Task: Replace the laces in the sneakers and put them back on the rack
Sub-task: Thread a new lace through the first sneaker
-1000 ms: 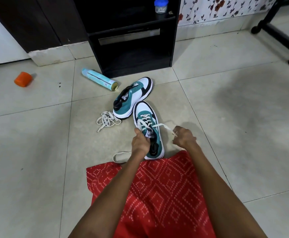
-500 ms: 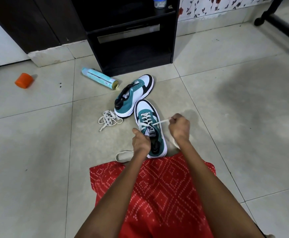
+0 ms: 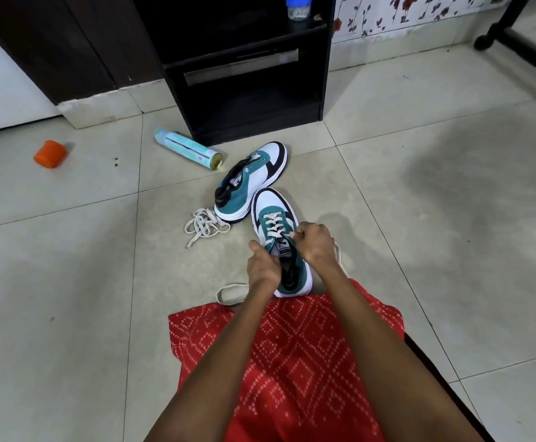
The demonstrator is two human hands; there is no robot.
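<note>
Right hand (image 3: 314,242) hides part of the lace (image 3: 272,222) it pinches on the sneaker (image 3: 268,204).

The near sneaker (image 3: 269,204) marks the clock's centre, toe toward 12. The second sneaker (image 3: 250,173) lies just beside it at 11. A loose lace (image 3: 204,223) lies at 9, near both. Beyond, at 11, a can (image 3: 187,149) lies on its side before the rack (image 3: 253,63), which stands at 12 with a jar (image 3: 298,8) on a shelf. A cap (image 3: 49,153) sits far out at 10. A cloth (image 3: 292,346) lies at 6. The left hand (image 3: 261,266) grips the sneaker at 7; the right hand (image 3: 312,244) pinches its threaded lace (image 3: 273,223) at 3.
</note>
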